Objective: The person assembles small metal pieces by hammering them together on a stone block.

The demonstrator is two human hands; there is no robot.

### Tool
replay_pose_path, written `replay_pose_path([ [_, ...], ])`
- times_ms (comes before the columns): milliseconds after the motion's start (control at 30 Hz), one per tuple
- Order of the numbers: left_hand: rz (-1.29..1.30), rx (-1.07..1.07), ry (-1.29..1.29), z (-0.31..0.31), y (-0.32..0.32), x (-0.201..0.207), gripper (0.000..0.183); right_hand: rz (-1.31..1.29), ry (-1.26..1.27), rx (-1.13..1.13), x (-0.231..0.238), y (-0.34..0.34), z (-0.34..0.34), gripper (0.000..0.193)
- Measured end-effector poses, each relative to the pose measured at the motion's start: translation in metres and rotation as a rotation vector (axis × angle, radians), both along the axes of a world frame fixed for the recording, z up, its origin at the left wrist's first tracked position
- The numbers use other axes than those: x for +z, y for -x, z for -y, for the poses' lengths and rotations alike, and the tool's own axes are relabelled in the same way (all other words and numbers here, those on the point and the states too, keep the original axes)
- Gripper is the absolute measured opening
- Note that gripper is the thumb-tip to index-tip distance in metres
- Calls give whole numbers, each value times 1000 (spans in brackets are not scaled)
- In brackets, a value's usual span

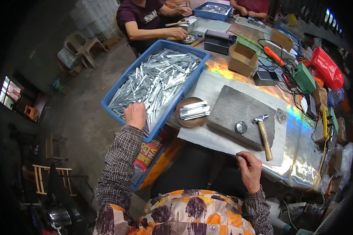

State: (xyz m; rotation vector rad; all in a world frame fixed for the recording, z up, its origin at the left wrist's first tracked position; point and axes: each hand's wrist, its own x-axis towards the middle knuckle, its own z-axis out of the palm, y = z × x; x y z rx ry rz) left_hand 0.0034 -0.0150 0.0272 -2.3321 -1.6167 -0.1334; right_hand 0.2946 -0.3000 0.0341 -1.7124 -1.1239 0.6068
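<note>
My left hand (135, 115) is over the near left edge of a blue plastic bin (170, 111) heaped with thin silvery metal strips (155, 76). Its fingers are curled, and whatever they may hold is hidden. My right hand (250, 170) is just off the table's near edge, fingers curled in, with nothing visible in it. Between the hands, a round brown dish (184, 123) carries a bundle of similar strips (194, 110). Right of the dish lies a grey stone block (233, 107). On it are a small round metal piece (241, 127) and a hammer (265, 137), whose wooden handle overhangs the near side.
A white sheet (198, 135) lies under the block. Behind it stand an open cardboard box (242, 60) and a black box (219, 41). Cables, an orange-handled tool (273, 55) and a red bag (327, 68) crowd the right. Two people sit at the far end, one handling a hammer (176, 24).
</note>
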Motion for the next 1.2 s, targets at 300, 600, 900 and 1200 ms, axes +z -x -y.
replay_pose_path([
  [300, -100, -15, -30, -9, 14, -8, 11, 194, -57, -8, 23, -19, 10, 8],
  [600, 49, -106, -126, -8, 19, -11, 6, 473, -83, -298, 17, -99, 27, 9],
  [900, 727, -326, 13, 39, -45, 37, 18, 761, 48, -365, -34, -170, 12, 10],
  [1200, 1450, -434, 680, 87, -132, 43, 16, 975, 271, -367, -52, -180, -10, 3],
])
